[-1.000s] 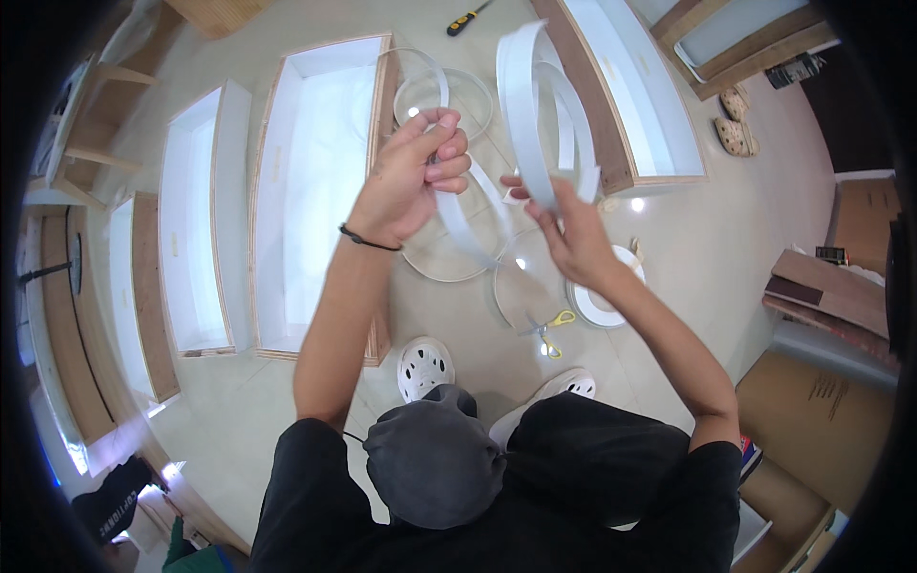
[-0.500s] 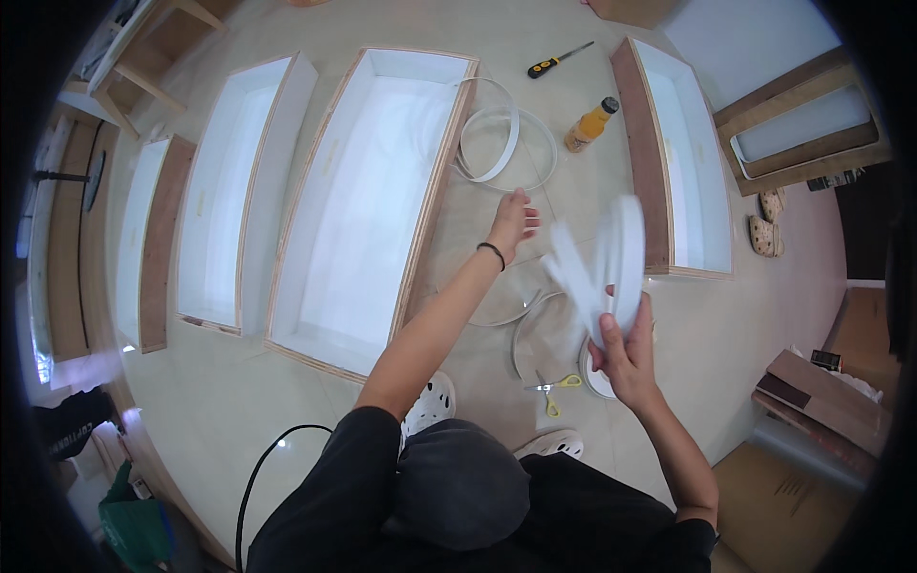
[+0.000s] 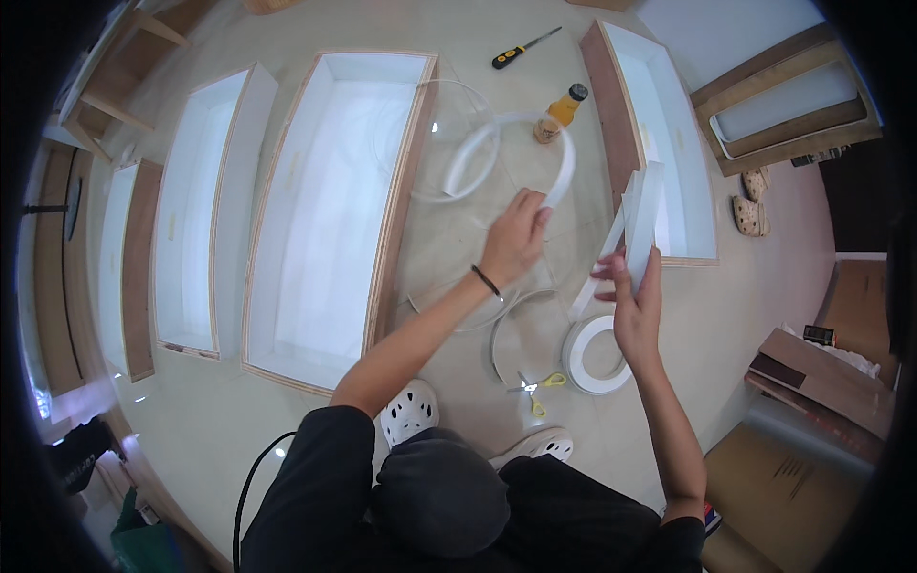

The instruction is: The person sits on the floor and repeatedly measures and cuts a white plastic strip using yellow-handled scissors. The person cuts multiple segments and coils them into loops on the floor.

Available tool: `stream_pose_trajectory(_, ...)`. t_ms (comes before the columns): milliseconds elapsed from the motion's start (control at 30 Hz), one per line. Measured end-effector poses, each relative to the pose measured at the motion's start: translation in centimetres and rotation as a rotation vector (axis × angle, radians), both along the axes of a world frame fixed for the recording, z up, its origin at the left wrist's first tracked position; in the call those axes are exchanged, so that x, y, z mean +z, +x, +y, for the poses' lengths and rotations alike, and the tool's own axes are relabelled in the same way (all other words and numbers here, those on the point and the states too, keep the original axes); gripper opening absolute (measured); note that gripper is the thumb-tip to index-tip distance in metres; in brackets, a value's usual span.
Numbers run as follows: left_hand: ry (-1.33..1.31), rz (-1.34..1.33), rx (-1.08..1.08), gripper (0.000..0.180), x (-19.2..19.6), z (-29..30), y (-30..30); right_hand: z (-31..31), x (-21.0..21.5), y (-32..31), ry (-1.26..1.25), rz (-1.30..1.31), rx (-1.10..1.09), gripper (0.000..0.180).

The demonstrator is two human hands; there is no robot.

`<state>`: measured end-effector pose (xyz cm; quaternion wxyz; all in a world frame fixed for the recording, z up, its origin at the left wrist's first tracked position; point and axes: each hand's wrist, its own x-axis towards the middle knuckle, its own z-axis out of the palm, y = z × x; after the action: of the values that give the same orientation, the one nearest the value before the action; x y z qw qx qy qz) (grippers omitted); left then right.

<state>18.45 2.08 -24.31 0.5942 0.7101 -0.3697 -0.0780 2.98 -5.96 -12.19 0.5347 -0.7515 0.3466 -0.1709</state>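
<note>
My left hand [image 3: 516, 239] is closed on a white edging strip [image 3: 565, 172], which arches up in front of the bottle and curls back to the left. My right hand [image 3: 637, 301] grips a bundle of white edging strip [image 3: 646, 215] standing upright, with one length hanging down beside it. Whether both hands hold one continuous strip cannot be made out. Below the right hand, a white roll of edging [image 3: 570, 358] lies flat on the floor. Yellow-handled scissors [image 3: 539, 386] rest beside it, blades apart. Loose thin curled strips [image 3: 496, 349] lie between my arms.
A long white-lined wooden box [image 3: 315, 229] stands left of my hands, with narrower ones [image 3: 205, 210] beyond. Another box [image 3: 659, 115] stands right. An orange drink bottle [image 3: 565, 107] and a black-and-yellow-handled tool [image 3: 523, 50] are ahead. Cardboard boxes [image 3: 793, 477] fill the lower right.
My left hand, empty with fingers apart before, now grips a strip. The white strip in my right hand has straightened from a blurred loop. The whole view has shifted slightly.
</note>
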Motion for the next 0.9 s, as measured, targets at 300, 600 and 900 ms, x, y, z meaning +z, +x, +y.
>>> stream_pose_trajectory(300, -0.32, 0.241, -0.251, 0.017, 8.1, 3.4, -9.0, 0.9, 2.6, 1.3, 0.334, -0.315, -0.053, 0.044)
stream_pose_trajectory(600, -0.237, 0.967, 0.882, 0.043, 1.9, 1.3, 6.8, 3.8, 6.1, -0.6, 0.311, -0.199, 0.109, 0.041)
stream_pose_trajectory(900, -0.786, 1.005, -0.044, 0.021, 7.0, 8.6, 9.7, 0.0, 4.8, -2.1, 0.209, -0.174, 0.069, 0.025)
